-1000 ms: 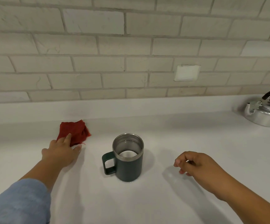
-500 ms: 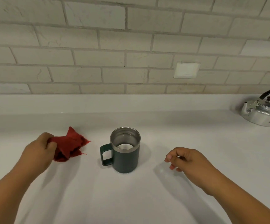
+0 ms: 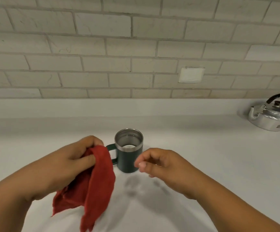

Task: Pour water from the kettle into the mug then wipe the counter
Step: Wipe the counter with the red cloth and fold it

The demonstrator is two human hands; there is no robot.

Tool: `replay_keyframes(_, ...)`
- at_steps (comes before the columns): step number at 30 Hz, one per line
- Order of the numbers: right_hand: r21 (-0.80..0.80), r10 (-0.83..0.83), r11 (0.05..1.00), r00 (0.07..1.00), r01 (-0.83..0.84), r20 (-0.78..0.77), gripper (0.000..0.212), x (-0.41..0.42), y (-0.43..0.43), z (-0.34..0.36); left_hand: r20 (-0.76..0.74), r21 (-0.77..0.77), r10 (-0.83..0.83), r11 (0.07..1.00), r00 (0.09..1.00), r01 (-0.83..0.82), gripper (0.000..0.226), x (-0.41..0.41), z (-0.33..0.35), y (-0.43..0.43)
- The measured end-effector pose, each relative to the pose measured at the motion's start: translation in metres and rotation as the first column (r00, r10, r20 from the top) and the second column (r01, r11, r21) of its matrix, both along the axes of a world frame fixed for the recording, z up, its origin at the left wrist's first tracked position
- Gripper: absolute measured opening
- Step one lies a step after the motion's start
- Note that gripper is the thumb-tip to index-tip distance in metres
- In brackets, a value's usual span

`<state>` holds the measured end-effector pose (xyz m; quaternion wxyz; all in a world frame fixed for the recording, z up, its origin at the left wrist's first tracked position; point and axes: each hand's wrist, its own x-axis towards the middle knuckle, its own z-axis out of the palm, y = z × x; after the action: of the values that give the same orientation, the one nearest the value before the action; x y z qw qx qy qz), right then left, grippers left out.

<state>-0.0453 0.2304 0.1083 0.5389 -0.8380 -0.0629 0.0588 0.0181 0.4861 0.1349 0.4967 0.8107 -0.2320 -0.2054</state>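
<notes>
On the counter (image 3: 203, 164), the green mug (image 3: 129, 158) holds water.

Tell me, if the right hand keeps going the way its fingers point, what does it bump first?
Probably the red cloth hanging from the left hand; the right hand points leftward, passing just in front of the mug. Depth is uncertain.

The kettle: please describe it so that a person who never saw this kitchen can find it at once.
Follow the white counter along the brick wall to its far right end. There stands the kettle, close to the picture's right edge, well away from the mug in the middle. It is the only shiny silver thing with a spout and a black arched handle.
</notes>
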Motion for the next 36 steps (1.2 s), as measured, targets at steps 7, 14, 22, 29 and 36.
replay_keyframes(7,0.114,0.242,0.957,0.951,-0.267,0.193,0.113,-0.028,-0.011,-0.008,-0.017,-0.256,-0.163,0.954,0.987,0.153,0.029,-0.024,0.012,-0.080)
replay_keyframes(14,0.140,-0.195,0.977,0.946,0.164,0.258,0.068,-0.047,-0.069,-0.014,0.047,-0.374,-0.015,0.927,0.999,0.032,0.029,-0.036,-0.002,-0.155)
replay_keyframes(22,0.150,-0.418,0.908,0.862,0.390,0.287,0.033,-0.073,-0.223,0.014,0.116,-0.206,0.039,0.978,0.992,-0.014,0.022,-0.048,-0.022,-0.241)
replay_keyframes(29,0.145,-0.725,0.682,0.636,0.717,0.262,0.021,-0.069,-0.402,0.038,0.058,-0.082,0.073,0.994,0.996,-0.068,0.018,-0.060,-0.047,-0.317)
replay_keyframes(36,-0.178,-0.886,0.415,0.440,0.892,0.145,0.006,-0.044,-0.543,0.015,0.079,0.073,0.195,0.977,0.978,-0.201,0.019,-0.065,-0.072,-0.350)
